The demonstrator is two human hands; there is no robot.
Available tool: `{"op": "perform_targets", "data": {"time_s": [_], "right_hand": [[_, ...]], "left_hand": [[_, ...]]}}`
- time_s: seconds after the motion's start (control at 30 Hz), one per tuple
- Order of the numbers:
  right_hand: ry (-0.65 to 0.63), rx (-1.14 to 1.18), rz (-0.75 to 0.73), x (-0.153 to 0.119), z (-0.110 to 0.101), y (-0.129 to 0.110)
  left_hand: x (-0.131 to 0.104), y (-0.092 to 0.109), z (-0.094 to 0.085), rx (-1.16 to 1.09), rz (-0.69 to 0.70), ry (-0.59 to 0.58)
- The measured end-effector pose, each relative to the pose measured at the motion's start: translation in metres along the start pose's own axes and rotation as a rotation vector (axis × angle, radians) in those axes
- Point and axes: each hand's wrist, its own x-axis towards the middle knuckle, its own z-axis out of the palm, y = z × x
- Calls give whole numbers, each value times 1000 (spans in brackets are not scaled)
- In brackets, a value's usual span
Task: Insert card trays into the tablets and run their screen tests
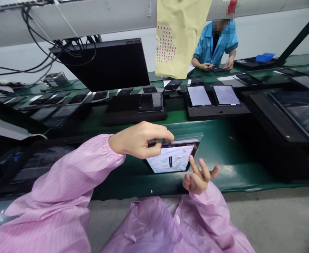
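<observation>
A tablet (179,160) with a lit screen is propped at a tilt over the green bench mat. My left hand (145,140) grips its upper edge, thumb in front and fingers curled over the top. Close to the tablet's lower right corner is my right hand (198,179), a thin metal pin (183,171) pinched between thumb and finger. Another of its fingers reaches up to the right side of the screen, and the rest are spread. Behind the tablet's top edge a strip of clear film (200,135) sticks out.
Ahead, two lit tablets (199,96) lie on a black foam block (217,112); a dark tablet (150,102) rests on another. Black trays (281,126) stand right. A monitor (109,65) and yellow paper (182,38) hang above. A co-worker in blue (215,45) works opposite.
</observation>
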Motion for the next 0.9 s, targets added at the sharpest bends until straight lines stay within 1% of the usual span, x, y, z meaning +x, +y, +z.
{"op": "perform_targets", "data": {"time_s": [0.13, 0.23, 0.33, 0.43, 0.53, 0.6, 0.7, 0.77, 0.83, 0.9], "right_hand": [[-18, -33, 5, -1, -2, 4], [-22, -61, 10, -1, 2, 4], [-4, -31, 34, 2, 10, -5], [-34, 41, -43, 2, 16, -21], [-16, 64, -96, 0, 16, -29], [-3, 50, -77, -4, 14, -26], [-13, 11, -47, -8, 9, -12], [-8, -18, -31, -10, 7, -4], [3, -46, -9, -12, 7, 2], [1, -92, 39, -13, 9, 3]], "left_hand": [[-2, 0, 2, 145, 94, 24], [-4, 0, 5, 221, 121, 32], [-3, 0, 5, 232, 119, 33], [0, 0, 5, 209, 105, 16], [6, -1, 4, 143, 68, -43], [11, -1, 3, 90, 42, -110], [18, -4, 2, 39, 7, -193], [19, -7, 2, 21, -13, -192], [18, -9, 1, 1, -24, -153], [15, -10, 2, -11, -22, -100]]}}
